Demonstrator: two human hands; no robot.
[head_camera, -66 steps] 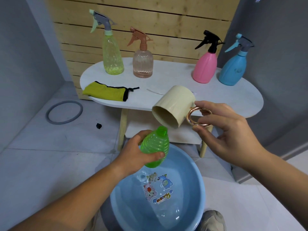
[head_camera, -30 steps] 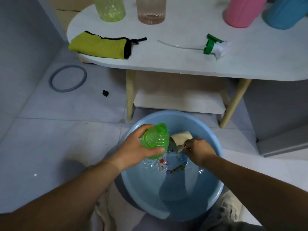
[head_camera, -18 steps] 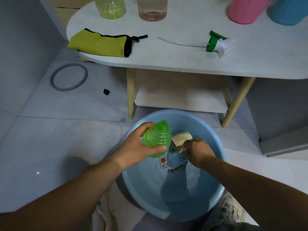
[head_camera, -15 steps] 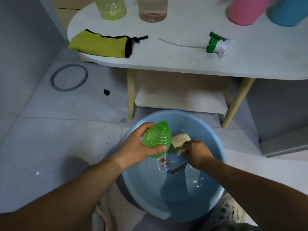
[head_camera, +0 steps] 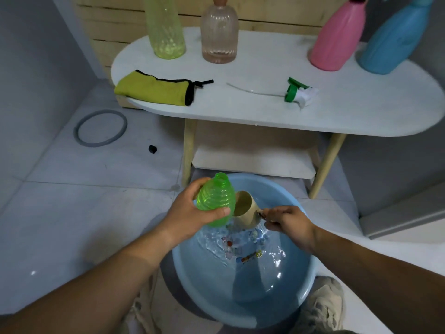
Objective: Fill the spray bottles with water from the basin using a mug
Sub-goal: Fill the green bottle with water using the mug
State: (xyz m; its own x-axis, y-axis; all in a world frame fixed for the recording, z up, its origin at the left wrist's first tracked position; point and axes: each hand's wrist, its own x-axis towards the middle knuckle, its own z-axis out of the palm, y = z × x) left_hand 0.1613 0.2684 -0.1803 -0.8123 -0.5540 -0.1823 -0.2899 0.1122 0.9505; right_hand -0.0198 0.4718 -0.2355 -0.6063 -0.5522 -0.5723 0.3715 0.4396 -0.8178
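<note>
Pale-tiled floor, blue basin point(head_camera: 310, 280) sitting below white worktop point(head_camera: 240, 112).
Left hand point(head_camera: 190, 213) gripping green bottle point(head_camera: 215, 201); right hand point(head_camera: 286, 222) pinching cream mug point(head_camera: 245, 208) handle.

Bottles, cloth point(head_camera: 154, 89) on table point(head_camera: 361, 112)

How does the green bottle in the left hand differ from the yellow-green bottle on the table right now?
The green bottle is gripped in the left hand over the basin, tilted; the yellow-green bottle stands upright on the table. The green bottle's neck is open, with no sprayer on it; the yellow-green bottle's top is out of frame. The green bottle looks squat and ribbed, the yellow-green one tall. Both are translucent plastic.
</note>
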